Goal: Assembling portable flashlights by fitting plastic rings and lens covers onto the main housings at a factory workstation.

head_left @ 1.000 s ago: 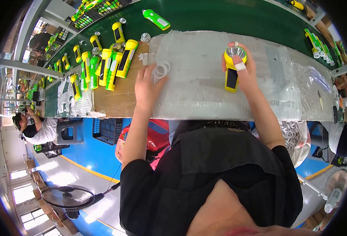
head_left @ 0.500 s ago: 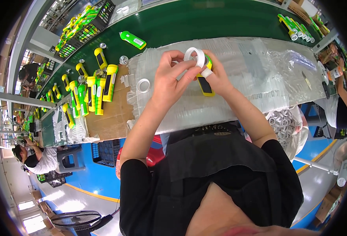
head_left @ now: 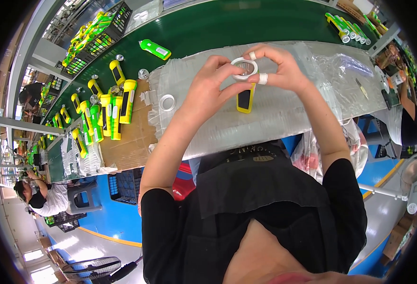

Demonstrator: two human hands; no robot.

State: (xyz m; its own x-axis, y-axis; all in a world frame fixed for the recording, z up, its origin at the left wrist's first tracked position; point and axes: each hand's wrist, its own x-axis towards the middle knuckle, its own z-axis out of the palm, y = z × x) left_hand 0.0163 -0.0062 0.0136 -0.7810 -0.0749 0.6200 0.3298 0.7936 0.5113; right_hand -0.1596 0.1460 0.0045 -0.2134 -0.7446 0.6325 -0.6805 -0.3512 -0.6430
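So the biggest thing here is a long green bench [head_left: 246, 23] curving across the top. On its near side there's a sheet wrapped in cloudy plastic [head_left: 196, 132], with a strip of brown cardboard [head_left: 128, 154] at its left. Up at the far left sits a black crate [head_left: 121, 22] piled with yellow and green flashlights.

The left hand [head_left: 209, 87] has its fingers and thumb curled around the left side of a white ring [head_left: 245, 77], and the right hand [head_left: 284, 71], white wraps on its thumb and index finger, grips the ring's right side. Below the ring, a yellow flashlight [head_left: 245, 102] with a dark panel shows between the hands, over the middle of the plastic sheet; can't tell if its base touches down, or if the ring is fully seated.

A bunch of flashlights [head_left: 105, 113] stands left, by the cardboard, and one green flashlight [head_left: 155, 49] lies on the bench. Smaller stuff: a loose ring [head_left: 160, 103] flat on the plastic, and a shiny reflector cup [head_left: 143, 74] up from it.
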